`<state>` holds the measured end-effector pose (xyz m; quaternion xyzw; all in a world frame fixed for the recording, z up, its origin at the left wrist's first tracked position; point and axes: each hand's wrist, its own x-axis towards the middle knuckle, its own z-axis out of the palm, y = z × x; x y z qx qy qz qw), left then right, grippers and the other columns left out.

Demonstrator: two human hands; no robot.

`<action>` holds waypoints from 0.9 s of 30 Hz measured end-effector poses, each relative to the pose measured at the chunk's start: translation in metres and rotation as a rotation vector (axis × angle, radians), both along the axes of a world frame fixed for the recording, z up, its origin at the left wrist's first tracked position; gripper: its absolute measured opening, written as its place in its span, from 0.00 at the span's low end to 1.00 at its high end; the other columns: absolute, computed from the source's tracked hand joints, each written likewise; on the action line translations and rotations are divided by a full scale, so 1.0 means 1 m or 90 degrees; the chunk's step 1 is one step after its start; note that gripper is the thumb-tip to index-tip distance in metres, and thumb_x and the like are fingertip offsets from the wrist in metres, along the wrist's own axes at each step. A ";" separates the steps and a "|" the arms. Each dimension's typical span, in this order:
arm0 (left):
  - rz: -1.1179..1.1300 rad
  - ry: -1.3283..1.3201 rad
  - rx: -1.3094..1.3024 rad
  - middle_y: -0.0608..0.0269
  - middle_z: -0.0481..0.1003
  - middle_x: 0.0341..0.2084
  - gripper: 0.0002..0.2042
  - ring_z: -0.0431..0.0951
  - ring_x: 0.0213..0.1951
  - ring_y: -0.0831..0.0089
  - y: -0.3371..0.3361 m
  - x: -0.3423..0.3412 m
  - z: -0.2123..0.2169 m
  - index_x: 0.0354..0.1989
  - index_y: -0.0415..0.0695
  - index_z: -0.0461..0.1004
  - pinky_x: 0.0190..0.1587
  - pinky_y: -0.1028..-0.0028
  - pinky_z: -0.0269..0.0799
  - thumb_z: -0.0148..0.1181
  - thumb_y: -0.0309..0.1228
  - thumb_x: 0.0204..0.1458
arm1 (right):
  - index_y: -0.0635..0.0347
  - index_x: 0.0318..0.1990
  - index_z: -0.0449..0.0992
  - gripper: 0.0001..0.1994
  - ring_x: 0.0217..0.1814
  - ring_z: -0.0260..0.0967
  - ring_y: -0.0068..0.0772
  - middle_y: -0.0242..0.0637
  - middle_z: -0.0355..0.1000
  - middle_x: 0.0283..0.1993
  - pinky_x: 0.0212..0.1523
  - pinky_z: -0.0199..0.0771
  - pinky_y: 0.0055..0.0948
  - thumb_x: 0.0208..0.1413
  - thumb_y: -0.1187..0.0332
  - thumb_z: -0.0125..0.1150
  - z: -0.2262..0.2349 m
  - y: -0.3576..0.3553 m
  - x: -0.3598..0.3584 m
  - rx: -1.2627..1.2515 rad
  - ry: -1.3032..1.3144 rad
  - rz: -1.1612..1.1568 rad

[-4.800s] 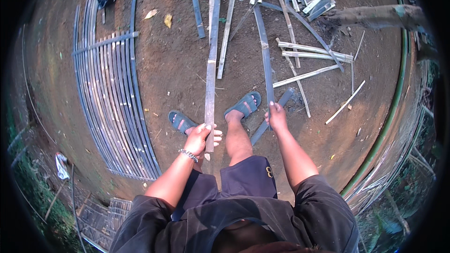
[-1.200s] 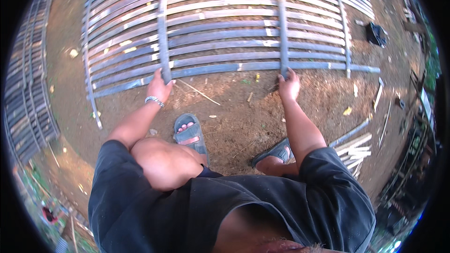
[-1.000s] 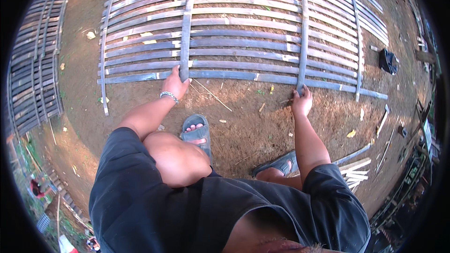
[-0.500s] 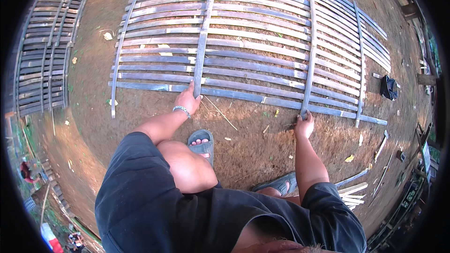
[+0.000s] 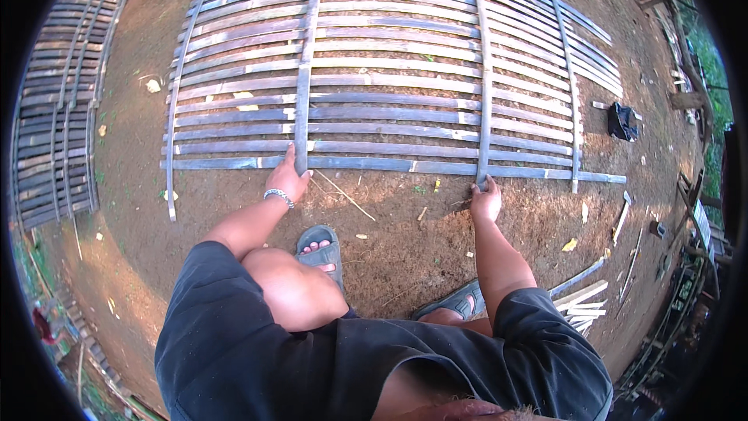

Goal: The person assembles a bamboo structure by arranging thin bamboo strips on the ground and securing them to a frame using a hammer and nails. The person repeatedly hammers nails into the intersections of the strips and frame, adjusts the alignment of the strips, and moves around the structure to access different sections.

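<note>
A wide lattice panel of split bamboo slats (image 5: pixel 393 114) lies on the ground in front of me, its slats running left to right. Several crosspieces run over them toward me. My left hand (image 5: pixel 287 181), wearing a bracelet, is closed round the near end of the left-middle crosspiece (image 5: pixel 305 62); the index finger lies along its side and the thumb is opposite. My right hand (image 5: pixel 487 203) pinches the near end of the right-middle crosspiece (image 5: pixel 484 54) just past the nearest slat. The undersides of both ends are hidden.
A darker bamboo panel (image 5: pixel 54 121) lies at the far left. To the right are a black plastic bag (image 5: pixel 622 121), a hammer-like tool (image 5: pixel 622 218) and pale split strips (image 5: pixel 582 296). A thin stick (image 5: pixel 343 195) lies before my sandalled foot (image 5: pixel 320 253).
The whole scene, panel and hands included, sits slightly farther left in view, and the panel's near edge is a little lower. Both hands keep the same holds on the crosspieces.
</note>
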<state>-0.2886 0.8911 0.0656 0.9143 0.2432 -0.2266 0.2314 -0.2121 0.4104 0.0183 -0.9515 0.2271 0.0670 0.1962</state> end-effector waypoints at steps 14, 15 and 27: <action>-0.213 -0.151 0.141 0.50 0.54 0.69 0.43 0.56 0.68 0.53 0.007 0.001 0.005 0.71 0.42 0.51 0.69 0.57 0.53 0.66 0.42 0.48 | 0.45 0.68 0.63 0.33 0.70 0.53 0.48 0.42 0.56 0.70 0.67 0.61 0.44 0.54 0.55 0.64 0.024 0.023 0.005 -0.104 0.017 0.108; -0.242 -0.127 0.136 0.51 0.49 0.72 0.44 0.52 0.71 0.54 0.007 0.005 0.008 0.71 0.40 0.50 0.72 0.57 0.47 0.65 0.43 0.50 | 0.45 0.69 0.62 0.33 0.71 0.52 0.48 0.42 0.55 0.71 0.68 0.60 0.44 0.55 0.55 0.63 0.023 0.022 0.007 -0.112 0.018 0.125; -0.332 -0.007 0.165 0.58 0.45 0.74 0.44 0.47 0.73 0.57 0.004 0.017 0.011 0.72 0.42 0.48 0.73 0.53 0.41 0.61 0.50 0.52 | 0.54 0.69 0.61 0.33 0.74 0.49 0.44 0.34 0.51 0.75 0.71 0.53 0.43 0.60 0.50 0.55 0.027 0.034 0.027 -0.140 0.053 0.197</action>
